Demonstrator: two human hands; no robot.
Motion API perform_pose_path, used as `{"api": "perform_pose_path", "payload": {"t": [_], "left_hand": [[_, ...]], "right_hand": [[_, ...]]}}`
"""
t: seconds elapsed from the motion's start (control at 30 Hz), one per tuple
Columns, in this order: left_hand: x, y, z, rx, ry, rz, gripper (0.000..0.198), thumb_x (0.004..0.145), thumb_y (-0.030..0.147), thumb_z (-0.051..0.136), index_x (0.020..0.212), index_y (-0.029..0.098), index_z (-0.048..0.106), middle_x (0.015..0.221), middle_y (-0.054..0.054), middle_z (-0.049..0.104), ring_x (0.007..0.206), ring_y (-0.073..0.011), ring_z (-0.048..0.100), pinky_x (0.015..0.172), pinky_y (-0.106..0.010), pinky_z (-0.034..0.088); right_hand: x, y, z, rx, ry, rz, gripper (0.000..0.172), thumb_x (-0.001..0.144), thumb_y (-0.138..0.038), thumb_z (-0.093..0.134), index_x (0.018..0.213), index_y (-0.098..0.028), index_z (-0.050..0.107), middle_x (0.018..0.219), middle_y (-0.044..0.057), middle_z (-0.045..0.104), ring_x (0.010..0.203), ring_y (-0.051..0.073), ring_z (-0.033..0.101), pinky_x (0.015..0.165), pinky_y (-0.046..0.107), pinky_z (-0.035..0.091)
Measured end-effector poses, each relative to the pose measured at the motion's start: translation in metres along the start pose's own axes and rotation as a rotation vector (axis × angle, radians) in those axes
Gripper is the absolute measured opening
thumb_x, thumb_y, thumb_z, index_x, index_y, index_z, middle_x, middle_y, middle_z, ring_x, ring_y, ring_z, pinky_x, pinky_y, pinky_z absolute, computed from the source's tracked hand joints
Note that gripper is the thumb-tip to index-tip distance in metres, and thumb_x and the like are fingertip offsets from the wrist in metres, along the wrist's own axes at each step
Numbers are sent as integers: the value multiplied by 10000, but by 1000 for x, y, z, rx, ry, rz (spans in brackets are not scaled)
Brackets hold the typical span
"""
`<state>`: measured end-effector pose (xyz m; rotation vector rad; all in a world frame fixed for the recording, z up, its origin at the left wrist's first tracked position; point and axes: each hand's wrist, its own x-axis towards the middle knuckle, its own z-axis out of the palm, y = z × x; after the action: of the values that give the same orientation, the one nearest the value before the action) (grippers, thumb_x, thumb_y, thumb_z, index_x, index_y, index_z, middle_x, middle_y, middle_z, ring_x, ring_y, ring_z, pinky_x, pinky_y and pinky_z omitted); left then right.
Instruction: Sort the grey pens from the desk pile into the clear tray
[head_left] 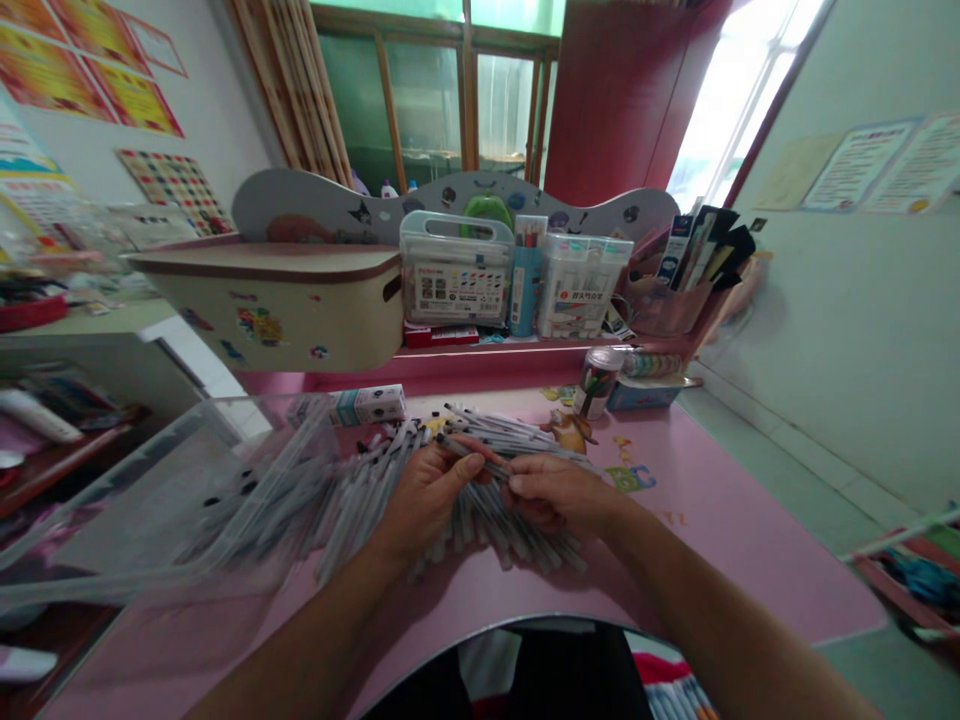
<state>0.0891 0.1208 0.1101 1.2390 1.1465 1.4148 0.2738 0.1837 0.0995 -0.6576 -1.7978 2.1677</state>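
Observation:
A large heap of grey and white marker pens (390, 495) lies spread over the pink desk (720, 540). My left hand (427, 490) and my right hand (559, 492) meet above the heap, both closed on one grey marker pen (480, 462) held level between them. A clear plastic box (142, 500) stands at the left of the heap, touching the pens. More markers fan out behind my hands towards the shelf.
A small white carton (367, 405) lies behind the heap. A tin can (596, 382) stands at the back right. The shelf holds a cream storage box (277, 305), marker cases (454, 270) and a pen holder (697, 265). The desk's edge curves in front of me.

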Motion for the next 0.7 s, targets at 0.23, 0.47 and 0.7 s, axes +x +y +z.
{"api": "perform_pose_path", "payload": {"t": [0.23,0.47,0.7], "left_hand": [[0,-10,9,-102,198,-77,143,764,292,719,821,161,719,816,-43,731,672,-136,642,685,-264,533],[-2,-10,15,-126,288,-97,185,709,305,776,802,152,730,757,-39,731,648,-132,661,665,-250,545],[0,-15,17,-202,343,-120,252,679,343,803,813,143,729,778,-44,739,664,-146,677,680,-272,562]], "right_hand": [[0,-5,13,-1001,386,-266,205,954,-248,406,858,-159,563,817,59,617,760,180,553,682,294,364],[5,7,20,-1311,525,-135,273,998,-278,369,1176,-161,540,933,110,718,792,232,660,663,304,392],[13,14,19,-1394,632,-146,245,999,-292,383,1097,-165,568,939,123,717,802,242,665,660,302,412]]}}
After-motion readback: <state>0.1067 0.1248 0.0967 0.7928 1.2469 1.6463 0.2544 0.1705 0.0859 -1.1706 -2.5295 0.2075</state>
